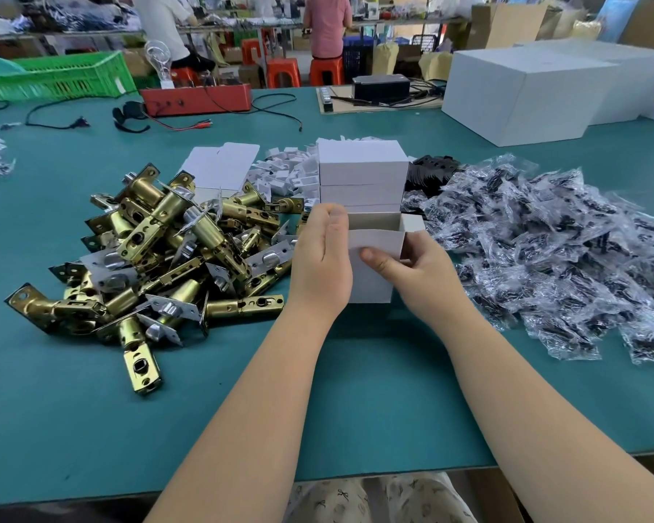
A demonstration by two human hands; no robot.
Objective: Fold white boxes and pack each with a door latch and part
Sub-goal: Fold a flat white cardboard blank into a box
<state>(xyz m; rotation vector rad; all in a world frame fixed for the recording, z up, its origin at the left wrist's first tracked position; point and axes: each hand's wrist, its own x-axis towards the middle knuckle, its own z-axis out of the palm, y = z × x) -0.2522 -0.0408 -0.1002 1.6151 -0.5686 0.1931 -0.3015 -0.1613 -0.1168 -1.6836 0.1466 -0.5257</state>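
Both forearms come in from the near edge of the counter (pixel 318 409). Left hand (pixel 323 258) wraps the left side of the white box (pixel 374 258), fingers curled over its top rim. Right hand (pixel 412 269) grips the right side, thumb pressed on the front panel. Box stands upright btwn the hands, open end up, long axis vertical, one side flap out to the right, looks empty.

Latch pile (pixel 167 251) lies just left of the left hand, so that hand is nearer for the pick. Bagged parts (pixel 563 251) lie right, near the right hand. Stack of folded boxes (pixel 363 175) sits directly behind. Nothing blocks either reach imo.
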